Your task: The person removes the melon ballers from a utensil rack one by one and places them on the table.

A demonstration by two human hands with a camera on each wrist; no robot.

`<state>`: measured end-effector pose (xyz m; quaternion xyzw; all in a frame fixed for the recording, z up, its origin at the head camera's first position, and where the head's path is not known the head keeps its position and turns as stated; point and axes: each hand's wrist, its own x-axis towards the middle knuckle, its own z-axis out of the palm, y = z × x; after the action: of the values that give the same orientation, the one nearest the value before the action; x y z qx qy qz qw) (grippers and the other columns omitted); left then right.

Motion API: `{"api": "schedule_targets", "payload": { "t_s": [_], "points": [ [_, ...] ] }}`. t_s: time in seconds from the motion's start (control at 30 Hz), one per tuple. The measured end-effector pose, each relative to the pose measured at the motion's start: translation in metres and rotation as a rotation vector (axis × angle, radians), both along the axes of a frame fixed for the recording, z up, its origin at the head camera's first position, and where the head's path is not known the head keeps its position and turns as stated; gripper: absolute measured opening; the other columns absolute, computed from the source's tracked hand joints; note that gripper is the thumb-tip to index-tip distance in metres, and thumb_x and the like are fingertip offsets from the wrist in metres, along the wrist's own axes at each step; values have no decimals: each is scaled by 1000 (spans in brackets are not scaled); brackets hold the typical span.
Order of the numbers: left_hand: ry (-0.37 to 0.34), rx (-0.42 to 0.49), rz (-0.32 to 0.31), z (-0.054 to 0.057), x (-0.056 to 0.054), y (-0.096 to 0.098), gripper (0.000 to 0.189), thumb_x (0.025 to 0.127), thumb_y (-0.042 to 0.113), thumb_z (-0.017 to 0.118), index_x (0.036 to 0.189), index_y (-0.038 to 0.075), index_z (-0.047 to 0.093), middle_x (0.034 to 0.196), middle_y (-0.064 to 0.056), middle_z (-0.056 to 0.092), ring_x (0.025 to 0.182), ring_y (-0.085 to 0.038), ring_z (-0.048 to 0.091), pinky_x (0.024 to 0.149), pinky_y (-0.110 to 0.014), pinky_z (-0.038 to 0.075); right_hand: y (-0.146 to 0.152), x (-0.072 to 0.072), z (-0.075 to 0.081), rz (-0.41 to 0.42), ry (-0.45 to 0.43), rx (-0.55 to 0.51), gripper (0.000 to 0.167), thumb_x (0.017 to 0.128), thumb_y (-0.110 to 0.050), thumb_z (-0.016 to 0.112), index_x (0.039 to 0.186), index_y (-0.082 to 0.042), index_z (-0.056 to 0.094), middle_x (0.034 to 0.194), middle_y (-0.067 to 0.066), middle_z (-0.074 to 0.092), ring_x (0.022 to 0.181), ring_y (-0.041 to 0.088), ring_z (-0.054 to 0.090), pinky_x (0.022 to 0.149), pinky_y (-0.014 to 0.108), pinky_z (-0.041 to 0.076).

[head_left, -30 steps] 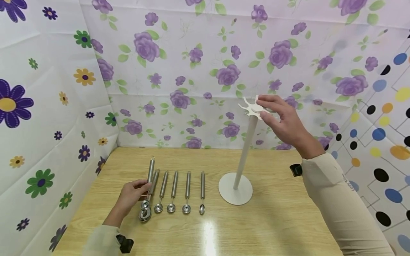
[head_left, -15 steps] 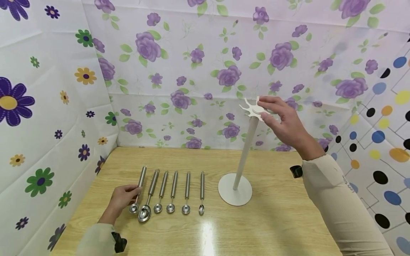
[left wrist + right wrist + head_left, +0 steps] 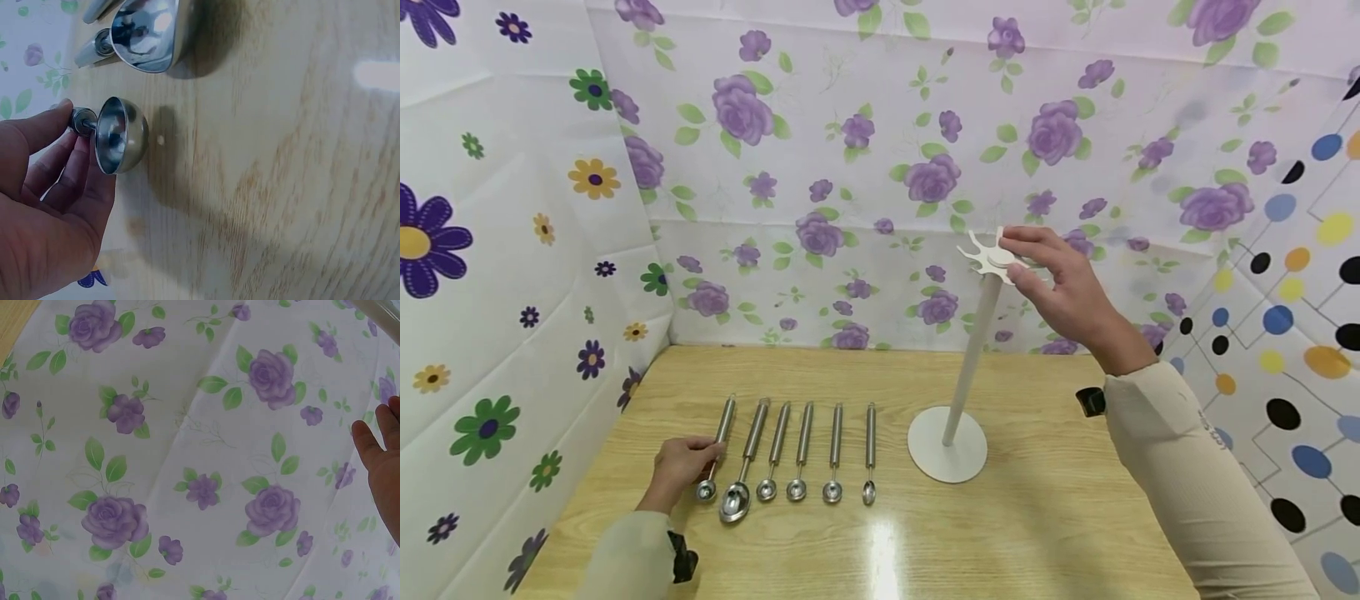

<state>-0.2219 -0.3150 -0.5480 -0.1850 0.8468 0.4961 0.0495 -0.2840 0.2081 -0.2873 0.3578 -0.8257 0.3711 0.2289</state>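
Observation:
My left hand point(image 3: 677, 468) pinches the handle of a steel melon baller point(image 3: 726, 419) at the left end of a row of tools. In the left wrist view, thumb and fingers hold it just behind its round bowl point(image 3: 122, 136), close over the table. Beside it lies a larger steel scoop point(image 3: 735, 502). My right hand point(image 3: 1066, 287) grips the hooked top of a white utensil stand point(image 3: 973, 358), thumb and fingers at its round centre. Only part of the right hand's fingers point(image 3: 369, 442) shows in the right wrist view.
Several more steel tools with small bowls point(image 3: 797, 488) lie side by side, handles pointing away. The stand's round base point(image 3: 946, 461) sits right of them on the wooden table point(image 3: 1037, 525). Patterned cloth point(image 3: 865, 192) hangs behind and on both sides.
My left hand has carried the melon baller left from over the larger scoop and lowered it to the row's left end. My right hand stays on the stand.

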Motion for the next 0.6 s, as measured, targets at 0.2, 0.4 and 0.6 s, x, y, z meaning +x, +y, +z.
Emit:
{"api": "schedule_targets", "payload": {
  "t_s": [0.2, 0.4, 0.6],
  "points": [
    [-19, -109, -24, -4, -4, -1, 32, 95, 19, 67, 109, -10, 71, 79, -6, 70, 70, -15, 59, 58, -26, 48, 0, -1, -1, 7, -10, -5, 38, 99, -4, 58, 137, 4, 58, 145, 15, 50, 136, 31, 44, 109, 42, 38],
    [8, -140, -36, -7, -6, 0, 30, 93, 15, 67, 105, -13, 70, 73, -5, 69, 65, -15, 60, 55, -25, 47, 1, -1, -1, 15, -7, -7, 38, 99, -3, 57, 136, 4, 58, 145, 16, 50, 136, 31, 43, 109, 52, 37],
    [6, -164, -40, -8, -9, 1, 31, 92, 16, 67, 104, -12, 71, 73, -5, 69, 64, -14, 58, 56, -25, 46, 2, -2, -1, 22, 2, -5, 38, 100, -4, 58, 136, 5, 58, 144, 18, 50, 136, 33, 43, 108, 59, 36]
  ]
}}
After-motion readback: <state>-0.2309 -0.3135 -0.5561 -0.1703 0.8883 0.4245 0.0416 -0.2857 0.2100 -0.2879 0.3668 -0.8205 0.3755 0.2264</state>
